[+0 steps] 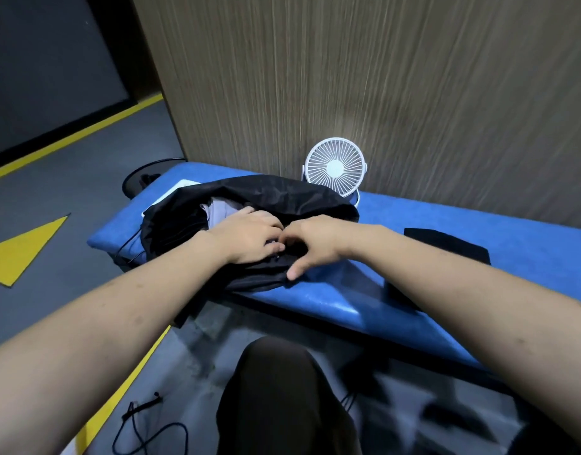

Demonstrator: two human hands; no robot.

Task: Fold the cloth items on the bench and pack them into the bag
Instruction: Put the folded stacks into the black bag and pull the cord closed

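Hands meet over the black, crinkled nylon drawstring bag (266, 198), which I take as my landmark; it lies on the padded blue bench (446, 231), mouth towards me. My left hand (249, 236) rests on the near lip of the bag with fingers curled down onto the dark fabric, and my right hand (310, 241) touches it from the other side, fingers bent into the same fold, thumb stretched towards the bench's front edge. I cannot tell whether either hand truly grips the cloth or only presses it. Inside the bag, just beyond my left hand, I see a pale grey folded cloth (222, 208). To the right of the bag, well apart, a flat black folded cloth (446, 244) lies on the bench. Behind the bag stands a small white round desk fan (335, 167) against a wood-grain wall panel (348, 77). A black cord (144, 428) lies on the grey floor.
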